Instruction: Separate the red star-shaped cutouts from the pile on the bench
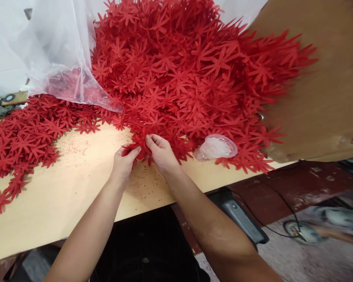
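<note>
Left hand (124,159) and right hand (161,153) pinch a small bunch of red flower cutouts (139,145) at the near edge of the red cutout heap (188,70) on the surface (76,188), a plastic bag (59,55) left of the heap.

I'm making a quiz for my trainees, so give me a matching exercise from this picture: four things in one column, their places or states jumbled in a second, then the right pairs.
Things:
1. plastic bag
2. cardboard sheet
3. foot pedal
4. left hand

Places or states:
A. under the table edge, on the floor
B. pinching a red flower at the front of the pile
C. clear, lying over flowers at the upper left
D. brown, leaning at the right of the pile

Pairs: 1-C, 2-D, 3-A, 4-B
</note>
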`<state>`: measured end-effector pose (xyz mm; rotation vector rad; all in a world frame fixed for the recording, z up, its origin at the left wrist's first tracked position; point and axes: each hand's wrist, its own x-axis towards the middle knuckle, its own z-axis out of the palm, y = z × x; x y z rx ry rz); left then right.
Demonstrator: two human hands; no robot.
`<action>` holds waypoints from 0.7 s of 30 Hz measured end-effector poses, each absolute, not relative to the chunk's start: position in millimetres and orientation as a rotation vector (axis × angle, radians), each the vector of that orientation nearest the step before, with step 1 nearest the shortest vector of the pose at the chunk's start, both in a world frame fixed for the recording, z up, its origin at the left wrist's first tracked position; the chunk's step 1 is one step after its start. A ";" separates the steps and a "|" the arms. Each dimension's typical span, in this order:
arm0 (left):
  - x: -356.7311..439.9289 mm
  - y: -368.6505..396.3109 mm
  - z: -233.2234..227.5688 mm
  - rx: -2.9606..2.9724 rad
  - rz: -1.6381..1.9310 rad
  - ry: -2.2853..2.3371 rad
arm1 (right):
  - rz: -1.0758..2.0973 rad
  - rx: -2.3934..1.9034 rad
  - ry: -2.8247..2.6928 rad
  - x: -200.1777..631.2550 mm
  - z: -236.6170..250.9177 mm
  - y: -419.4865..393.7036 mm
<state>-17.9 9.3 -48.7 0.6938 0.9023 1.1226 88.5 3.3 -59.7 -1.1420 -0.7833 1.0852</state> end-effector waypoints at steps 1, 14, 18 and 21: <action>-17.9 9.9 -49.4 0.679 1.134 0.909 | 1.055 -1.141 -0.753 88.1 -60.4 4.6; -18.1 16.8 -52.5 0.640 1.207 1.004 | 1.370 -1.034 -0.638 84.2 -54.8 -1.6; -15.9 16.2 -54.4 0.653 1.218 0.959 | 1.182 -1.055 -0.685 79.0 -59.2 -1.1; -14.8 15.0 -55.2 0.673 1.188 0.928 | 1.116 -1.094 -0.685 79.8 -60.8 0.5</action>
